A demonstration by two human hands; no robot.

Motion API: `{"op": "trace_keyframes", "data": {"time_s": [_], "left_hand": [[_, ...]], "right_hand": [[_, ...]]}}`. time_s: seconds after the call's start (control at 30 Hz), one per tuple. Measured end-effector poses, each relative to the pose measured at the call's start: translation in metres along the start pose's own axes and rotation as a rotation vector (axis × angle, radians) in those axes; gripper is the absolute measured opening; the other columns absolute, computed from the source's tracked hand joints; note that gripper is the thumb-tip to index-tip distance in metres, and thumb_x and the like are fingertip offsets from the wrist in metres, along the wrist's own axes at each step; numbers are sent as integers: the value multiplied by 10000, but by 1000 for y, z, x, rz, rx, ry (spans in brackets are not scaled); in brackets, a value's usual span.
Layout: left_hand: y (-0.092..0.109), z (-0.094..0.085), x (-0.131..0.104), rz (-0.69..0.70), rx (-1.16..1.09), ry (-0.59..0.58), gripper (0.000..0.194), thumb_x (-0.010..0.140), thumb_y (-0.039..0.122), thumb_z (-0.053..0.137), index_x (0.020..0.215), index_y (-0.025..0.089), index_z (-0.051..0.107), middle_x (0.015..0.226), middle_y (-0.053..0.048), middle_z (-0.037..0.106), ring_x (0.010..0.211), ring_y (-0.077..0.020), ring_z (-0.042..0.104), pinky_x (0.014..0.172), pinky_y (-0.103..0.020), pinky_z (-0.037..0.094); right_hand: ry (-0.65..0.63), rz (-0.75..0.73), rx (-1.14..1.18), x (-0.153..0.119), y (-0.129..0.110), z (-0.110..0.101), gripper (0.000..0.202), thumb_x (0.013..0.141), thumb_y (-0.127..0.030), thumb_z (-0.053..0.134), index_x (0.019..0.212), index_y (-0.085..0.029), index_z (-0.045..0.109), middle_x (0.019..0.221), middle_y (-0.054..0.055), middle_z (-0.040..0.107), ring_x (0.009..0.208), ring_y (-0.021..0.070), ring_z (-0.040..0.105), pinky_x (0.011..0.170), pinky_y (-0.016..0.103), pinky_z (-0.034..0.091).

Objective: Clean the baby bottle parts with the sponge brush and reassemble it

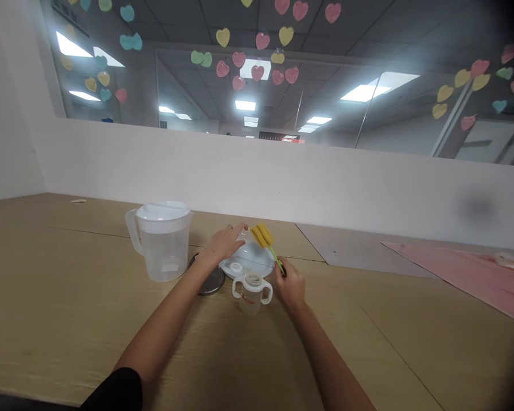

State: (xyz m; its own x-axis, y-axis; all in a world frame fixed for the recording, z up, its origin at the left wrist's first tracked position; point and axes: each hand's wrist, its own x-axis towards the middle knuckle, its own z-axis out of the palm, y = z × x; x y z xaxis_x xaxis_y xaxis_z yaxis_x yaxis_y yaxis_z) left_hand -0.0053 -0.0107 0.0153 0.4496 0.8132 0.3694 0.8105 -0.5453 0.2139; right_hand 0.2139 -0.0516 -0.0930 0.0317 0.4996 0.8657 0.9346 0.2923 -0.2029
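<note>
A: ok so where's the brush (263, 235), and who's got it?

B: Right hand (292, 287). Fingers are closed around the lower part of its green handle (275, 257), and the yellow sponge head sits in the air by the white bowl (262, 265), leaning left.

A: And the left hand (223, 245)?

B: Reaching over the bowl's left side, thumb and index finger apart. Something see-through shows near the fingertips, but honestly can't tell if it's gripped.

A: How do you reckon the brush handles?

B: Super light, I'd guess. Squishy head, thin stem that looks a bit bendy, maybe slippery if wet. Low on the handle seems the right hold. The two-handled bottle (251, 301) standing just in front of the bowl looks light and stiff, so its side loops are the obvious grab spots.

A: Any room to move?

B: Left is cramped: the dark round piece (213, 282) is right beside the bowl, then the pitcher (165, 251). The bottle's rim is narrow, and the wall (240, 177) limits reaching far back. More open tabletop (360, 325) on the right, up to the pink sheet (492, 279).
</note>
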Motion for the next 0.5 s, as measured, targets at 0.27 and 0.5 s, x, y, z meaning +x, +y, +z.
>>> {"op": "trace_keyframes", "data": {"time_s": [0.27,0.5], "left_hand": [[-6,-20,-1,61,-205,151,435,937,399,249,1307,199,358,1001,-92,639,961,-243,599,825,-350,435],[-2,-24,-4,103,-455,86,482,935,445,217,1296,193,414,1104,-79,619,887,-186,621,810,-297,448]], "right_hand": [[55,10,50,2,-5,-1,341,905,-322,390,1002,-130,654,852,90,716,693,151,656,624,225,479],[72,-141,12,-1,-9,-1,308,908,-259,406,1058,-150,652,846,85,711,684,132,649,634,208,480]]}}
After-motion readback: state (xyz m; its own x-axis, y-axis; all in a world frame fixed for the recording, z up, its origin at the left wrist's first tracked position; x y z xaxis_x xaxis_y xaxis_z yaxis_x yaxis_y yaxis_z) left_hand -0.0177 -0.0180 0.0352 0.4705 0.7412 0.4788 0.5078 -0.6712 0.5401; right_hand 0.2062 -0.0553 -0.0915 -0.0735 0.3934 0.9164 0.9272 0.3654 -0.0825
